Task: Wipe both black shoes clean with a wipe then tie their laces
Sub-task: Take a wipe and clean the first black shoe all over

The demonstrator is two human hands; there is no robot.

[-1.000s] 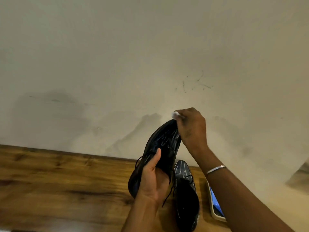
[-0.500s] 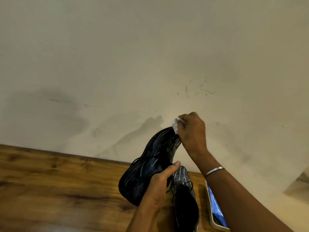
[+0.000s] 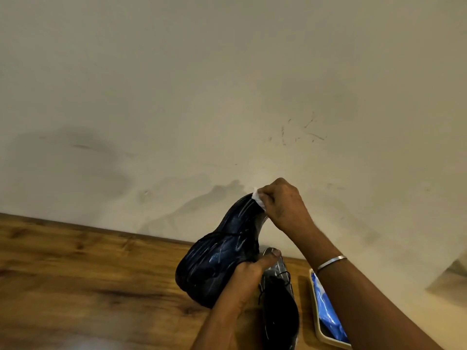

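While your left hand (image 3: 246, 276) grips the raised black shoe (image 3: 222, 258) from below, its thumb lies stretched along the shoe's near side and the other fingers are hidden behind the shoe. Your right hand (image 3: 283, 203) is closed tight, fingers curled in, pinching a small crumpled white wipe (image 3: 257, 199) and pressing it against the shoe's upper, narrow end. A thin metal bangle (image 3: 331, 262) sits on that wrist.

The held shoe is off the wooden table (image 3: 75, 269), tilted steeply. Its long axis runs from the broad rounded end at lower left, close to you, up to the narrow end at upper right, near the wall (image 3: 227, 84). Whether that upper end is toe or heel, you cannot tell from here. Its surface looks wet and streaked, and a thin lace crosses its middle.

The second black shoe (image 3: 278, 317) lies on the table just right of your left hand, partly under it, lengthwise away from you, dark opening nearest you. Beside it, under your right forearm, is a flat cream-rimmed object (image 3: 326, 314) with blue inside; what it is stays unclear.
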